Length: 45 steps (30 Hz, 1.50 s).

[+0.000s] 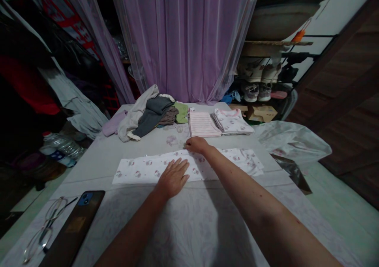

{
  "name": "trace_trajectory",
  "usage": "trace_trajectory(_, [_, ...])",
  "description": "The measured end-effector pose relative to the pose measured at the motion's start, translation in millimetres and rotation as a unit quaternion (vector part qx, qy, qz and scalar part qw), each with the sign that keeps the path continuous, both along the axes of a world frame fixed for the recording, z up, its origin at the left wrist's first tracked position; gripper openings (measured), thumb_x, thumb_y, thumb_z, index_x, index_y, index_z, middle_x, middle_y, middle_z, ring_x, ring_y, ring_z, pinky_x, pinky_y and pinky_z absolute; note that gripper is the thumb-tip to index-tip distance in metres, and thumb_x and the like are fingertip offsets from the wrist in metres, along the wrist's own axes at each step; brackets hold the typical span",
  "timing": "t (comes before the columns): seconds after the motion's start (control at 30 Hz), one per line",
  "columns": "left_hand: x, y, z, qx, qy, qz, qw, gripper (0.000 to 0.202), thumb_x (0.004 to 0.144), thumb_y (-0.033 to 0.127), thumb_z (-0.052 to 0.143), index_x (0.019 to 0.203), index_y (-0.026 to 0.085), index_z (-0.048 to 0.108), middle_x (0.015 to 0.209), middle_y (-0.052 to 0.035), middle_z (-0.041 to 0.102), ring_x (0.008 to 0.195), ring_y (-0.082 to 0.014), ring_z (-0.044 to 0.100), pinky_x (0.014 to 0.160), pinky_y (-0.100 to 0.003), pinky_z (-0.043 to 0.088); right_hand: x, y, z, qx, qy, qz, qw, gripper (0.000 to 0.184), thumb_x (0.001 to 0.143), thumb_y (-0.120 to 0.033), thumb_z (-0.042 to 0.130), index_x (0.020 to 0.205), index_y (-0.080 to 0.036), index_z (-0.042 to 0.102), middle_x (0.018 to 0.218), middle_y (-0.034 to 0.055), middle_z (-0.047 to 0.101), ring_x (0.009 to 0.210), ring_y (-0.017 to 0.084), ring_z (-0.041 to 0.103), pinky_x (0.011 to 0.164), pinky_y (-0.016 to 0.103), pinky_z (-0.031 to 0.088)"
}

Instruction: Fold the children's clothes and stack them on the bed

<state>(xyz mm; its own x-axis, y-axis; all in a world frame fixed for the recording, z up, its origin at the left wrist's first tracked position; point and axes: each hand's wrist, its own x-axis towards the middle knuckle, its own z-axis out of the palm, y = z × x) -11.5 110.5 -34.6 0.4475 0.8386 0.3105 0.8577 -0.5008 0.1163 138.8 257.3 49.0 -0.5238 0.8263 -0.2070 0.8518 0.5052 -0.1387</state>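
Observation:
A white patterned garment (139,168) lies in a long folded strip across the bed sheet (189,223). My left hand (173,177) rests flat on its middle with the fingers stretched out. My right hand (196,144) is at the strip's far edge, fingers curled down onto the cloth as if pinching it. Beyond it lie a folded pink striped piece (203,124) and a folded white patterned piece (233,121) side by side.
A heap of unfolded clothes (148,115) sits at the far left. A phone (75,225) and glasses (44,231) lie at the near left. A plastic bag (291,140) is on the right. Purple curtains (183,38) hang behind; water bottles (60,148) stand left.

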Motion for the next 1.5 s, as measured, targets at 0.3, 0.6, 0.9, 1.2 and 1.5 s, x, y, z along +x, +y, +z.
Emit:
trace_trajectory(0.3, [4.3, -2.8, 2.7, 0.021, 0.002, 0.015, 1.000, 0.045, 0.100, 0.039, 0.035, 0.140, 0.022, 0.049, 0.144, -0.0038, 0.053, 0.136, -0.0213, 0.044, 0.118, -0.044, 0.028, 3.8, -6.3, 16.2, -0.089, -0.040, 0.084, 0.992, 0.026, 0.081, -0.042, 0.064, 0.100, -0.030, 0.076, 0.097, -0.0007, 0.076, 0.087, 0.017, 0.068, 0.064, 0.021, 0.040])
trace_trajectory(0.6, [8.4, -4.9, 9.6, -0.007, 0.019, 0.064, 0.998, 0.050, 0.097, 0.048, 0.038, 0.142, 0.027, 0.045, 0.150, -0.0045, 0.045, 0.142, -0.0257, 0.034, 0.117, -0.055, 0.022, -2.2, -12.2, -2.3, 0.063, 0.007, 0.033, 0.997, 0.027, 0.092, -0.036, 0.050, 0.098, -0.025, 0.074, 0.100, 0.0065, 0.075, 0.095, 0.020, 0.066, 0.074, 0.026, 0.042])
trace_trajectory(0.9, [11.3, -5.7, 16.5, -0.061, 0.024, 0.086, 0.994, 0.050, 0.096, 0.049, 0.038, 0.143, 0.031, 0.043, 0.152, -0.0028, 0.043, 0.143, -0.0269, 0.032, 0.116, -0.061, 0.020, 2.7, -28.6, -32.7, 0.169, 0.150, -0.037, 0.973, 0.025, 0.095, -0.028, 0.046, 0.097, -0.018, 0.068, 0.095, 0.0093, 0.070, 0.093, 0.021, 0.061, 0.084, 0.029, 0.041])
trace_trajectory(1.2, [12.9, -1.0, 10.2, -0.046, 0.025, 0.137, 0.989, 0.056, 0.095, 0.044, 0.042, 0.143, 0.016, 0.044, 0.152, -0.0098, 0.042, 0.144, -0.0253, 0.031, 0.118, -0.047, 0.025, 36.5, -74.7, -62.9, 0.189, 0.258, 0.068, 0.945, 0.027, 0.095, -0.029, 0.046, 0.105, -0.018, 0.069, 0.110, 0.0114, 0.070, 0.104, 0.022, 0.061, 0.094, 0.036, 0.044])
trace_trajectory(1.5, [5.1, -7.8, 9.5, 0.022, -0.021, 0.166, 0.986, 0.047, 0.094, 0.042, 0.044, 0.136, 0.023, 0.055, 0.147, -0.0089, 0.048, 0.137, -0.0325, 0.042, 0.112, -0.058, 0.030, 44.7, -60.7, -39.0, 0.128, 0.175, -0.058, 0.975, 0.033, 0.096, -0.028, 0.042, 0.115, -0.019, 0.068, 0.118, 0.0092, 0.068, 0.109, 0.020, 0.060, 0.097, 0.030, 0.042])
